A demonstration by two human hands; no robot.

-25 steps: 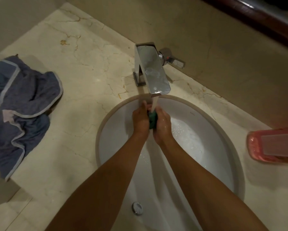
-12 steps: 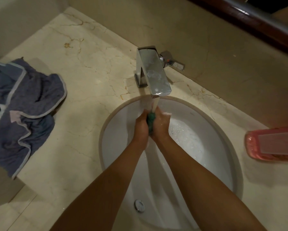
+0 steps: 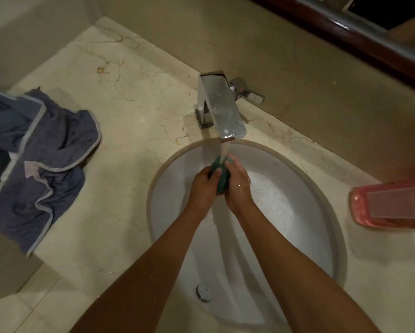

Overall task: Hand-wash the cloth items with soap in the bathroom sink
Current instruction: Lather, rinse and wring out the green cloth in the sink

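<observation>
A small green cloth [image 3: 222,179] is bunched between my two hands over the white oval sink [image 3: 297,188]. My left hand [image 3: 203,188] grips its left side and my right hand [image 3: 237,188] grips its right side. Water runs from the square chrome faucet [image 3: 222,111] straight onto the top of the cloth. Most of the cloth is hidden inside my fingers. Foam and droplets lie on the basin wall to the right of my hands.
A crumpled blue-grey garment [image 3: 41,164] with pale trim lies on the marble counter [image 3: 129,104] at the left. A pink soap bottle [image 3: 391,204] lies on its side at the right edge. The drain plug [image 3: 203,292] sits near the sink's front. The faucet lever [image 3: 248,92] points right.
My hands stay under the stream and the green cloth now sticks out more above my fingers. The camera view has shifted slightly.
</observation>
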